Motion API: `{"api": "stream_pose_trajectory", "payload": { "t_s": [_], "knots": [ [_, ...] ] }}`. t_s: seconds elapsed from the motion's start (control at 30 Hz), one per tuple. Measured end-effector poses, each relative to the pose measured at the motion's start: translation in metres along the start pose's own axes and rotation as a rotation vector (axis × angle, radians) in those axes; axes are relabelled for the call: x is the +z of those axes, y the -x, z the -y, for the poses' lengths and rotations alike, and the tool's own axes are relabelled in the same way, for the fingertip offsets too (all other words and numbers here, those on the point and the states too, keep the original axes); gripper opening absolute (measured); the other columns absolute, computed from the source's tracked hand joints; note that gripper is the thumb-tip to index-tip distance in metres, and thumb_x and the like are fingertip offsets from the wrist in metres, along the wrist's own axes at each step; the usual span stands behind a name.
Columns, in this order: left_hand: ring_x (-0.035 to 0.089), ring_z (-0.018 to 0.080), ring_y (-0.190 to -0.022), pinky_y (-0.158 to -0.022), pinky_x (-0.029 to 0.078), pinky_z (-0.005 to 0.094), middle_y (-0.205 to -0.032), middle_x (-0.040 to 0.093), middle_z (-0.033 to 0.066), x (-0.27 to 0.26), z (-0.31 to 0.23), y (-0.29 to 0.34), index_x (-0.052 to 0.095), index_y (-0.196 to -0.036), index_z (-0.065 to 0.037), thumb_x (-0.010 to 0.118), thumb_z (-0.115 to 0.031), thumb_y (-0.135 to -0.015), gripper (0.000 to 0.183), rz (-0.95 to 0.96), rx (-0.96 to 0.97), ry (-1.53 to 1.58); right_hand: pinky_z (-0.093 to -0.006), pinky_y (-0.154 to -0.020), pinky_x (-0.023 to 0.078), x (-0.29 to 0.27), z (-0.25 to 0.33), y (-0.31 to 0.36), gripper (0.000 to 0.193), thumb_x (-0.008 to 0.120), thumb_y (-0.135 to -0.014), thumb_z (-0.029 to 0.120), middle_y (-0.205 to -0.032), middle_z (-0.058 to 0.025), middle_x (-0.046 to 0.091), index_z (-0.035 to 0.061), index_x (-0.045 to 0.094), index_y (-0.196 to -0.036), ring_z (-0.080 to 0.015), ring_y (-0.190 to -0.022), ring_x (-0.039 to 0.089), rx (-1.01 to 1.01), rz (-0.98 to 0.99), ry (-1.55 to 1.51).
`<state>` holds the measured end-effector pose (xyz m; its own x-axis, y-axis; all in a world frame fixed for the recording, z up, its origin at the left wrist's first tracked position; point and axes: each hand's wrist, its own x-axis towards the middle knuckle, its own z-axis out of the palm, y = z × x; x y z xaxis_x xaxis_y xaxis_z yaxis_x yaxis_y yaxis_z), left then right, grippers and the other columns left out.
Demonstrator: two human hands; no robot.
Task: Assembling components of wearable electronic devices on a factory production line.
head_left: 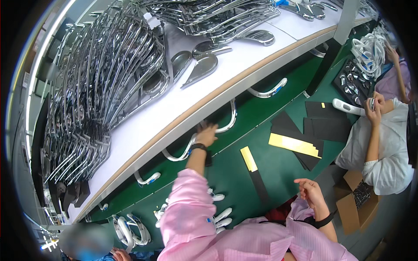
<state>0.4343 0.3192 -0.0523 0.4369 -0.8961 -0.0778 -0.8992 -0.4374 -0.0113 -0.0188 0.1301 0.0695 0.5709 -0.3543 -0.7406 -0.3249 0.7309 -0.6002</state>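
My left hand (207, 135) reaches beneath the raised shelf, its fingers blurred next to a dark item in the shade there. Whether it grips that item I cannot tell. White curved handle-like parts (178, 153) lie on either side of this hand along the back of the green bench. My right hand (310, 192) hovers over the near bench edge with fingers loosely bent and apart, holding nothing. Left of it lies a narrow black strip with a yellow end (249, 159). Beyond it, black sheets (285, 122) are fanned out under overlapping yellow strips (294, 145).
Chrome curved parts (130, 65) crowd the white shelf (244, 65) above, whose front edge overhangs the bench (235, 182). A co-worker (376, 143) at right handles a small part near a white handle (348, 107). An open carton (348, 213) stands below; another person (87, 243) sits lower left.
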Motion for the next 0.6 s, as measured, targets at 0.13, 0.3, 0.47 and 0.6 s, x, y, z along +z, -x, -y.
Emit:
{"api": "stream_pose_trajectory", "payload": {
  "t_s": [0.13, 0.3, 0.47, 0.6],
  "knots": [
    [0.057, 0.0326, -0.105, -0.093, 0.039, 0.0523, -0.111, 0.059, 0.0149, 0.006, -0.017, -0.054, 0.057, -0.103, -0.009, 0.059, -0.025, -0.082, 0.026, 0.28, -0.168, 0.125, -0.0196, -0.043, 0.031, 0.016, 0.018, -0.004, 0.02, 0.049, -0.087, 0.006, -0.064, 0.0023, 0.048, -0.0003, 0.064, -0.098, -0.0049, -0.048, 0.04, -0.03, 0.045, 0.128],
    [0.061, 0.016, -0.072, -0.067, 0.047, 0.0305, -0.084, 0.067, 0.0103, -0.149, -0.074, -0.04, 0.063, -0.104, 0.0, 0.061, -0.028, -0.086, 0.034, 0.165, -0.025, 0.93, -0.0275, -0.071, 0.046, 0.021, 0.051, -0.029, 0.022, 0.059, -0.082, 0.005, -0.083, -0.0058, 0.059, 0.0056, 0.065, -0.103, -0.0176, -0.077, 0.056, -0.909, 0.057, 0.856],
    [0.055, 0.0069, -0.075, -0.065, 0.045, 0.0223, -0.086, 0.065, 0.0031, -0.177, -0.143, 0.051, 0.062, -0.108, 0.002, 0.063, -0.021, -0.087, 0.031, 0.349, 0.089, 1.329, -0.0365, -0.088, 0.041, 0.088, 0.093, -0.03, 0.034, 0.07, -0.074, 0.012, -0.11, -0.0108, 0.056, 0.0056, 0.06, -0.106, -0.0292, -0.101, 0.052, -1.23, 0.296, 1.073],
    [0.056, 0.0078, -0.078, -0.068, 0.046, 0.024, -0.088, 0.065, 0.0036, -0.143, -0.18, 0.118, 0.062, -0.109, 0.002, 0.062, -0.022, -0.088, 0.032, 0.491, -0.123, 1.509, -0.036, -0.076, 0.045, 0.088, 0.075, -0.035, 0.022, 0.069, -0.076, 0.021, -0.085, -0.0079, 0.061, 0.0059, 0.062, -0.09, -0.0281, -0.086, 0.056, -0.905, 0.665, 1.352]
  ]
}}
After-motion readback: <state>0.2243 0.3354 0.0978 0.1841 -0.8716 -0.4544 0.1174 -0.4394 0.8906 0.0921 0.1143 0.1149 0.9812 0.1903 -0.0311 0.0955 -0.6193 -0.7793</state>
